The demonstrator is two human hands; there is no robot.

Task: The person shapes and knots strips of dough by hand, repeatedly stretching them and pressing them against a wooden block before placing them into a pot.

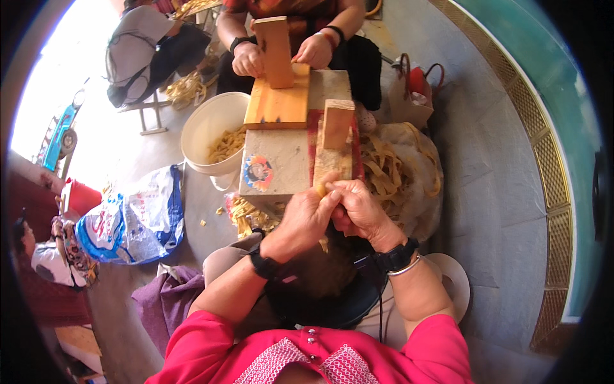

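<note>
My left hand (299, 216) and my right hand (362, 210) meet at the near end of a low bench. Their fingertips pinch a small tan strip (321, 190), of which only a short bit shows; the rest is hidden by the fingers. Just beyond my hands lies a narrow wooden board (332, 165) with an upright wood block (338, 125) on it. Under my hands, in my lap, sits a dark round basin (300, 297), its contents in shadow.
Opposite, a person's hands (281, 56) work at a wider board (276, 109) with a tall block. A white bucket (192, 147) holds tan knotted pieces. To the right, a bag holds loose tan strips (390, 163). A blue-and-white sack (137, 217) lies left.
</note>
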